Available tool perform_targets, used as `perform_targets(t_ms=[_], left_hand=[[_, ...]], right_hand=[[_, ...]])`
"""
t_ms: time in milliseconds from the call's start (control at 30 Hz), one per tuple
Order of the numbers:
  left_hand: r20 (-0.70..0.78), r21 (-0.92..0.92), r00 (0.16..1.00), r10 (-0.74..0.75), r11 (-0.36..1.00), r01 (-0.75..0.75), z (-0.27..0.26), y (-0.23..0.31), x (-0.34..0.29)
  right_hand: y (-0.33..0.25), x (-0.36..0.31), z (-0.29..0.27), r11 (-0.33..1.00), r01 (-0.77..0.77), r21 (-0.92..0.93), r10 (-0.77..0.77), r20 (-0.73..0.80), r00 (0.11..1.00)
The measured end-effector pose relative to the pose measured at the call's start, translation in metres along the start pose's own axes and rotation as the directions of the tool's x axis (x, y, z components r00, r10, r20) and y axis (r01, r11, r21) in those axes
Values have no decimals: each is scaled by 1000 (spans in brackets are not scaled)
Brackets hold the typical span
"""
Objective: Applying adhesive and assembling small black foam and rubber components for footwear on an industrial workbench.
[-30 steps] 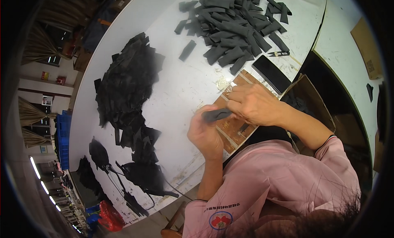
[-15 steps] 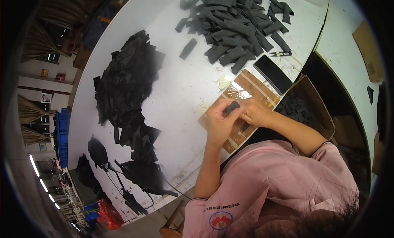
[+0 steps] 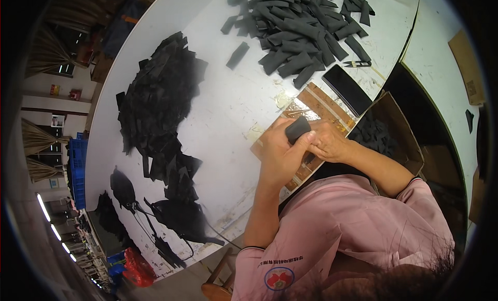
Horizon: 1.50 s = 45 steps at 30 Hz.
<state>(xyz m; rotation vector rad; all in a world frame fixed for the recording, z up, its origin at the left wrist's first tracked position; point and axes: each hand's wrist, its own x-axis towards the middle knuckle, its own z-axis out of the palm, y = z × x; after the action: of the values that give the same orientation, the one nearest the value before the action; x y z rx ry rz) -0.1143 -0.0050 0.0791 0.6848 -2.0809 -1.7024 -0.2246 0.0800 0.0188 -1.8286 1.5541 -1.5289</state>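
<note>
My left hand point(image 3: 280, 155) is closed around a dark grey fabric piece point(image 3: 298, 130), whose broad end sticks out above the fingers. Pressed against it from the other side is my right hand point(image 3: 330, 141), also closed, its fingertips partly hidden behind the piece. Both hands are above a brown board point(image 3: 324, 105) with pale tape strips and a glossy patch, at the table's near edge. A heap of similar grey pieces point(image 3: 295, 34) lies at the far side, with a single piece point(image 3: 237, 56) apart from it.
A black phone point(image 3: 346, 90) lies beyond the board, near small thread snips point(image 3: 358, 64). Thin black pieces form a pile point(image 3: 161, 99) at left, above black pouches with cords point(image 3: 179, 221). An open cardboard box point(image 3: 402, 127) holding grey pieces stands by my right arm.
More of the grey fabric piece now shows above my hands, with its broad end raised. My left hand has turned slightly, and my right hand stays against it.
</note>
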Motion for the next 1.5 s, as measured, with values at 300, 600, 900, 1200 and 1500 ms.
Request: perform_targets(t_ms=[300, 600, 900, 1200, 1500], left_hand=[[-359, 26, 891, 277, 957, -288, 19, -15, -16], [-209, 134, 944, 254, 964, -230, 1, -7, -12], [-432, -752, 893, 127, 495, -434, 1, -26, -23], [-354, -415, 923, 150, 859, -298, 2, -7, -18], [-397, -163, 886, 240, 932, -325, 0, -20, -21]], right_hand=[[4, -1, -9, 964, -247, -94, 261, 187, 947], [12, -11, 3, 956, -271, -115, 285, 126, 950], [-18, 16, -20, 944, -65, -322, 121, 156, 980], [2, -10, -6, 913, -205, -354, 287, 196, 938], [-28, 1, -7, 868, -271, -416, 329, 74, 941]])
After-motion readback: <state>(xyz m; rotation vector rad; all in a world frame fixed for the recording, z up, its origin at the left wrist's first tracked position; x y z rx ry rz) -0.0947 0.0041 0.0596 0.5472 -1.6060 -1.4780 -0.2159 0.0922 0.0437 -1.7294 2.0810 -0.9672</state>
